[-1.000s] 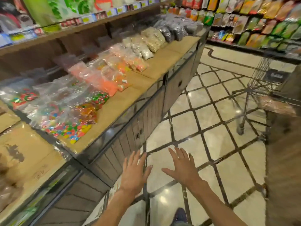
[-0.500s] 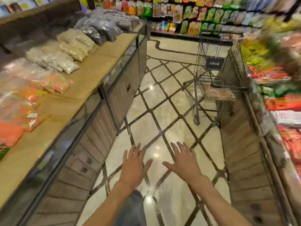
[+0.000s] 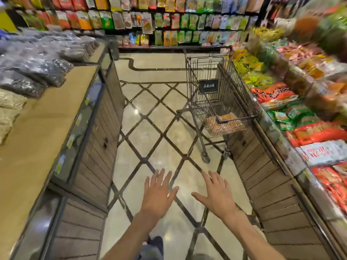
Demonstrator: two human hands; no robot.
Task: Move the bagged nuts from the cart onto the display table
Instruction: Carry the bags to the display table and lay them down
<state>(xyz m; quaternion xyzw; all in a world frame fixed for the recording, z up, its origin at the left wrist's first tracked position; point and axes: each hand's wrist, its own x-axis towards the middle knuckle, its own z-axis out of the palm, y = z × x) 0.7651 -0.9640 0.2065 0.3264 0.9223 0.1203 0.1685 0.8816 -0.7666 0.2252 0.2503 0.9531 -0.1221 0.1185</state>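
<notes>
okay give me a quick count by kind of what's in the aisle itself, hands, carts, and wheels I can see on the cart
Hands: 2, left hand and right hand, both empty.
Carts: 1, shopping cart.
Cart wheels visible: 2, near wheel and far wheel.
Total: 5.

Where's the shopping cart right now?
In the head view, the shopping cart stands ahead on the right of the aisle, against the right-hand display counter, bagged nuts in its basket.
</notes>
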